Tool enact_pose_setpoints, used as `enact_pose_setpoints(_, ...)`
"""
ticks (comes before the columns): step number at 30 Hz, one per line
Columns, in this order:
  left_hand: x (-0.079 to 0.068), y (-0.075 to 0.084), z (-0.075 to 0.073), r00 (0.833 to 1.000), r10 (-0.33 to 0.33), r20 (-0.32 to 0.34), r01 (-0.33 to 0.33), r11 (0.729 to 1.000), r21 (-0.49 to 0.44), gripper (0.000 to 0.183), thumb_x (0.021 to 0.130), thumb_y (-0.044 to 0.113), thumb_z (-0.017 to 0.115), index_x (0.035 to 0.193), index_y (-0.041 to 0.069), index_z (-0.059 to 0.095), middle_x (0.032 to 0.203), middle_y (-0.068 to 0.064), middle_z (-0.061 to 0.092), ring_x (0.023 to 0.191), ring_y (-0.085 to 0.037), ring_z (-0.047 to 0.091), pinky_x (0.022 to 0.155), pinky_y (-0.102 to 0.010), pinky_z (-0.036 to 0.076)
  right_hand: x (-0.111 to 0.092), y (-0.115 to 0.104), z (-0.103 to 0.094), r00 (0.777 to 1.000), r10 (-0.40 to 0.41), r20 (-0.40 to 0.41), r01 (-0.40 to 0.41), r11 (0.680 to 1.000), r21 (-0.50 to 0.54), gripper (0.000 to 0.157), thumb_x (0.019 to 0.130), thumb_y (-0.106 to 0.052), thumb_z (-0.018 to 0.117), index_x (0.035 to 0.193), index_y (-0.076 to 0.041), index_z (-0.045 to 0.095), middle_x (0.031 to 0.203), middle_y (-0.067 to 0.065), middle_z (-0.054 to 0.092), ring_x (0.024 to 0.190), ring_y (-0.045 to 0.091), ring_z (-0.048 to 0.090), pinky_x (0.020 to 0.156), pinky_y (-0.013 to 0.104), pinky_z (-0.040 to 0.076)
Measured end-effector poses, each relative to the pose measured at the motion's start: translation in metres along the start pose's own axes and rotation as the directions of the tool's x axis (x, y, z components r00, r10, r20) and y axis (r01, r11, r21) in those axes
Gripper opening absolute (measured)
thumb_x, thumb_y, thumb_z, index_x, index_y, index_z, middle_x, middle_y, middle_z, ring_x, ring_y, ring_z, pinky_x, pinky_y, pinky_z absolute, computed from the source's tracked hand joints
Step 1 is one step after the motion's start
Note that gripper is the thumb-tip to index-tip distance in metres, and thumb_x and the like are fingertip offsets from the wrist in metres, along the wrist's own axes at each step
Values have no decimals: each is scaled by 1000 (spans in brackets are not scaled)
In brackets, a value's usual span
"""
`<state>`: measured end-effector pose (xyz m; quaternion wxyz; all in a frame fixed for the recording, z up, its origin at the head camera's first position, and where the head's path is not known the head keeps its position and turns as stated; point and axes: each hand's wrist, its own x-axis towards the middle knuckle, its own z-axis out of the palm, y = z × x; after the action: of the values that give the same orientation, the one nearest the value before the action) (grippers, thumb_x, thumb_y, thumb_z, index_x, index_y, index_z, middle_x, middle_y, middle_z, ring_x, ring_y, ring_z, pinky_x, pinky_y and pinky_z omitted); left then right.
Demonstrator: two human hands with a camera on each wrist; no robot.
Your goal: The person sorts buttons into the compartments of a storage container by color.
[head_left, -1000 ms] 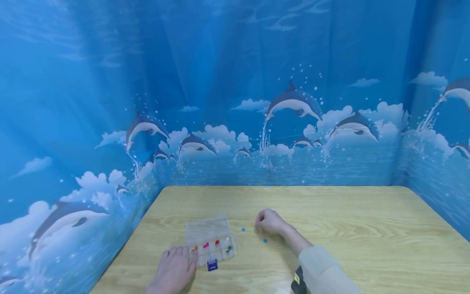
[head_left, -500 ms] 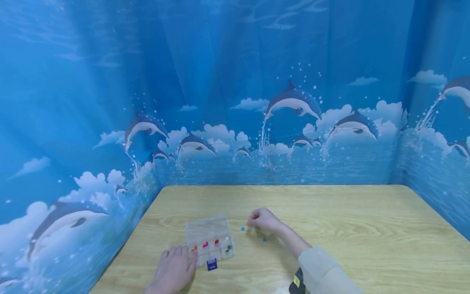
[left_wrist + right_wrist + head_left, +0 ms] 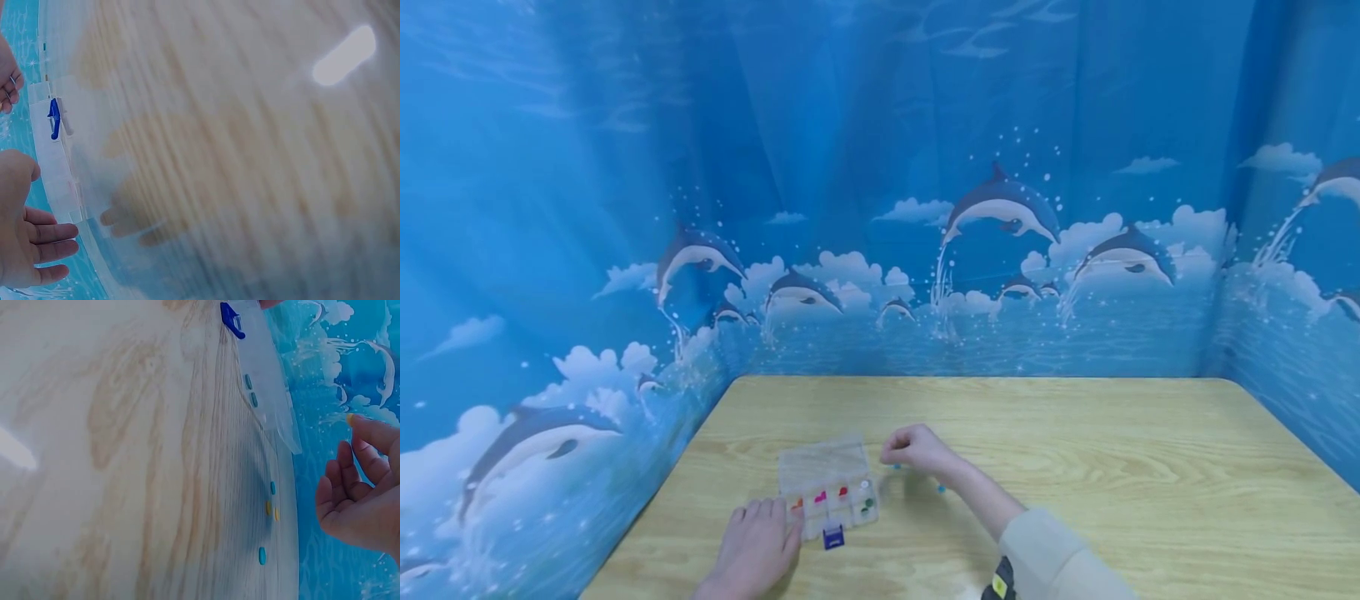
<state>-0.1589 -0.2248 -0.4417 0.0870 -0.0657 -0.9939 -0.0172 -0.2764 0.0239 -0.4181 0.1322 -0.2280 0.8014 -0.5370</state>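
Note:
A clear plastic compartment box [image 3: 812,531], its lid [image 3: 822,467] folded back, lies on the table with small orange, pink, red, white and green pieces inside. My left hand [image 3: 752,546] rests with relaxed fingers at the box's left side, thumb along its edge. Just right of the lid, my right hand [image 3: 917,448] is held over the table. Its thumb and index finger pinch a small yellow disc [image 3: 350,417], seen in the right wrist view. Below that hand lie a blue disc [image 3: 272,487], two yellow discs [image 3: 268,507] and another blue disc [image 3: 262,555].
A blue clasp [image 3: 833,537] sticks out from the box's front edge. The light wooden table [image 3: 1112,467] reaches back to a blue curtain [image 3: 880,167] printed with dolphins, which also runs along both sides. A dark strapped device [image 3: 999,581] is at the right wrist.
My right hand has moved left toward the box, from beyond the loose discs to close by the lid. The left hand and the box have stayed in place.

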Motion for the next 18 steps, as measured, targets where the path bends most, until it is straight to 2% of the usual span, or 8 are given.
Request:
enact_pose_setpoints(7, 0, 0, 0, 1000, -11, 15, 11, 1000, -8, 30, 92, 33, 52, 93, 3, 55, 83, -8, 54, 86, -29, 54, 78, -48, 41, -1, -3, 8, 999, -9, 33, 8, 999, 39, 12, 83, -9, 65, 87, 2, 65, 82, -1, 62, 80, 12, 55, 76, 33, 46)
enact_pose_setpoints(18, 0, 1, 0, 1000, 0, -16, 0, 1000, -6, 28, 92, 32, 52, 89, 4, 54, 79, -7, 52, 82, -27, 53, 78, -48, 41, -1, -7, 20, 998, -35, 57, 32, 998, 55, 11, 81, -7, 65, 87, 3, 65, 83, 2, 64, 82, 13, 57, 80, 33, 46)
